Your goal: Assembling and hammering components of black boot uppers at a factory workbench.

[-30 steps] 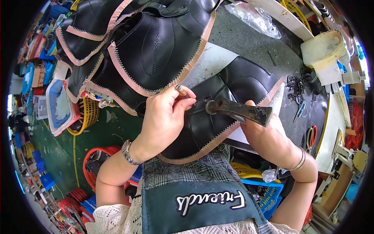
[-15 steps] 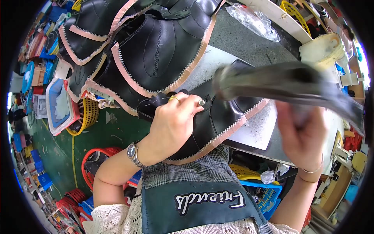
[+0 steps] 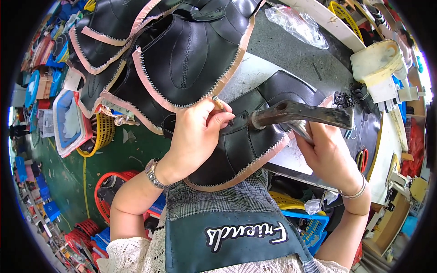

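Two hands: left hand (image 3: 193, 136), 9 o'clock, pinching slim tool (image 3: 219, 104), fingers together on it; right hand (image 3: 327, 152), 3 o'clock, clamping around hammer (image 3: 302, 114) handle.
Stitching: looking finished along visible edges.
Strap (image 3: 240, 118): apparently being worked; remainder, I'm not managing to tell.
Black leather piece (image 3: 230, 159): lying centre, reaching toward 1 o'clock, looking glossy, seamed, pink-edged with white zigzag.
Leather pile (image 3: 189, 59): sitting at 11 o'clock.

hammer (image 3: 296, 113): 1 | rod (image 3: 219, 103): 1 | wristwatch (image 3: 155, 174): 1 | apron (image 3: 200, 205): 1
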`<state>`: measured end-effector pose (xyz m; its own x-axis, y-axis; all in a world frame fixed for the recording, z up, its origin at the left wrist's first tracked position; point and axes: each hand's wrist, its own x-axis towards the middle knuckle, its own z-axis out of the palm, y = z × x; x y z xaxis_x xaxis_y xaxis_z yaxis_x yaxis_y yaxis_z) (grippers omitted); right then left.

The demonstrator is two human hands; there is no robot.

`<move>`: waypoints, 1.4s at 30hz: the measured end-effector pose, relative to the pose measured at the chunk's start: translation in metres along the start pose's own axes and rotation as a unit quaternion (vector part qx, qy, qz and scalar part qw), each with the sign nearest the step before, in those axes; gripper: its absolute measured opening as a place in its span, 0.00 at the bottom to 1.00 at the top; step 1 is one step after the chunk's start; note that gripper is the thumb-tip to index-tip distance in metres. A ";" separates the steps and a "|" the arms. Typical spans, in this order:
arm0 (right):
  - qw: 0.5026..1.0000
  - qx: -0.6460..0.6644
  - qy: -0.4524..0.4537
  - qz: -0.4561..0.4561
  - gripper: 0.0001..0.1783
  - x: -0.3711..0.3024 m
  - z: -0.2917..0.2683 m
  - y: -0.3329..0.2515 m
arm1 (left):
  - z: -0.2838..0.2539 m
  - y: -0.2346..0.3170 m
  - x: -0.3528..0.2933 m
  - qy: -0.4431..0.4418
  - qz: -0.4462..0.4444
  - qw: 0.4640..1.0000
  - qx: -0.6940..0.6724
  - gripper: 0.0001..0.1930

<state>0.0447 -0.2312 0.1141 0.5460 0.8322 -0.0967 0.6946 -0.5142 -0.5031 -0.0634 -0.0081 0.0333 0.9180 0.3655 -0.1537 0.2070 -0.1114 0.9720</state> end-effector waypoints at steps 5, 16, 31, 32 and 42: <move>0.996 -0.030 0.077 -0.014 0.13 -0.003 -0.013 -0.006 | 0.003 0.000 -0.002 0.010 0.116 0.989 0.091 0.02; 0.937 0.055 0.340 -0.054 0.10 -0.001 -0.038 -0.037 | 0.009 -0.004 -0.005 0.020 0.260 0.948 0.182 0.05; 0.943 0.089 0.318 -0.047 0.14 -0.019 -0.044 -0.034 | -0.007 -0.005 0.008 -0.066 0.022 0.998 0.010 0.05; 0.946 0.101 0.304 -0.041 0.20 -0.022 -0.044 -0.032 | -0.008 -0.005 0.008 -0.067 0.021 0.997 0.010 0.05; 0.933 0.028 0.357 -0.039 0.07 -0.012 -0.042 -0.043 | -0.001 0.001 0.000 -0.044 0.222 0.965 0.136 0.03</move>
<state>0.0279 -0.2274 0.1733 0.6814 0.5056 0.5292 0.7308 -0.4293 -0.5308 -0.0640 -0.0074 0.0347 0.9592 0.1484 0.2405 -0.1421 -0.4822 0.8645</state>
